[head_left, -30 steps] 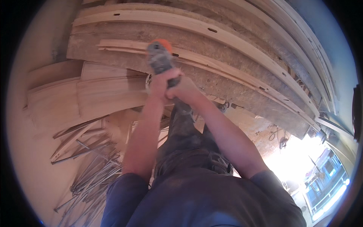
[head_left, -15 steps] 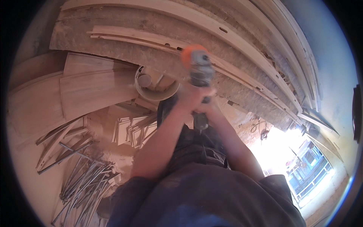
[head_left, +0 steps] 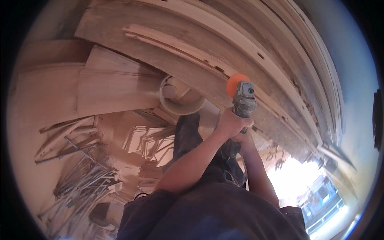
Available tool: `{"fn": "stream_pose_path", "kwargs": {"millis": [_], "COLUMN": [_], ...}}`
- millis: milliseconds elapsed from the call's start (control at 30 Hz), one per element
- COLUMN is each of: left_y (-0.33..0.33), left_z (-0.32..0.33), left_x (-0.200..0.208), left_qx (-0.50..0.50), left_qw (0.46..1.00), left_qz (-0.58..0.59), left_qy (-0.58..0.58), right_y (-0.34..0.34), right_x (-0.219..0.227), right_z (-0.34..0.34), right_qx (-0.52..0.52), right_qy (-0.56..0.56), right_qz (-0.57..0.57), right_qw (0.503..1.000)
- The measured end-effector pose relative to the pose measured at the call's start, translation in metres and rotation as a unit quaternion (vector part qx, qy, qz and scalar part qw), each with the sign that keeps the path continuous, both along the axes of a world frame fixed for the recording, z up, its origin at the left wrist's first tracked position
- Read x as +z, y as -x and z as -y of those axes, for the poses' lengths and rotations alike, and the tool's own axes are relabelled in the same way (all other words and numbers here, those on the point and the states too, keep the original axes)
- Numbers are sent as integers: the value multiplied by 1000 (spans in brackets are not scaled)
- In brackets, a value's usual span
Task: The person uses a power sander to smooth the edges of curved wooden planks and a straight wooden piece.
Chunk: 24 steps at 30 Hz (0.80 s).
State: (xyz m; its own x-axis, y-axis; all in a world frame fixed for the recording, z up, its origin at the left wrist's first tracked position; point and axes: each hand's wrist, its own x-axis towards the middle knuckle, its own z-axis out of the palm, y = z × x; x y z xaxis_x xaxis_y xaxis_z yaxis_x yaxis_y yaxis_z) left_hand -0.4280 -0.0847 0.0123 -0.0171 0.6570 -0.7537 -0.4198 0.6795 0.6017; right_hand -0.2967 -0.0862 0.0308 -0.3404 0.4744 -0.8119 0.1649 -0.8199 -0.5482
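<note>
Angle grinder [head_left: 245, 105] is grasped in both hands [head_left: 231, 123], presumably for steadiness, its orange disc [head_left: 234, 85] over the slotted rail [head_left: 172, 43] beyond them.

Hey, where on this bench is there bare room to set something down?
On the dusty bench, its left end looks bare, as does the band between the near wood strip and the long beam behind. It's crowded farther back, among boards, and around the hands gripping the power tool.
</note>
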Motion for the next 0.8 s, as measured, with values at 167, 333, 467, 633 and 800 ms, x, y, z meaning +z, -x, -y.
{"fn": "stream_pose_path", "kwargs": {"millis": [167, 333, 467, 633, 800], "left_y": [85, 199, 278, 329, 277], "left_z": [-5, -3, -15, -20, -6], "left_x": [-14, -15, -21, -24, -7], "left_qx": [126, 209, 266, 266, 274], "left_qw": [992, 978, 962, 962, 961], "left_qz": [21, 2, 33, 65, 25], "left_qy": [16, -6, -55, -16, -40], "right_y": [73, 202, 293, 342, 288], "right_x": [-28, -30, -39, -32, -24], "right_z": [-35, -62, -85, -89, -60], "right_qx": [117, 209, 244, 234, 191], "right_qy": [11, -32, -38, 18, 18], "right_qz": [-57, -72, -87, -119, -60], "right_qw": [991, 975, 965, 965, 980]}}
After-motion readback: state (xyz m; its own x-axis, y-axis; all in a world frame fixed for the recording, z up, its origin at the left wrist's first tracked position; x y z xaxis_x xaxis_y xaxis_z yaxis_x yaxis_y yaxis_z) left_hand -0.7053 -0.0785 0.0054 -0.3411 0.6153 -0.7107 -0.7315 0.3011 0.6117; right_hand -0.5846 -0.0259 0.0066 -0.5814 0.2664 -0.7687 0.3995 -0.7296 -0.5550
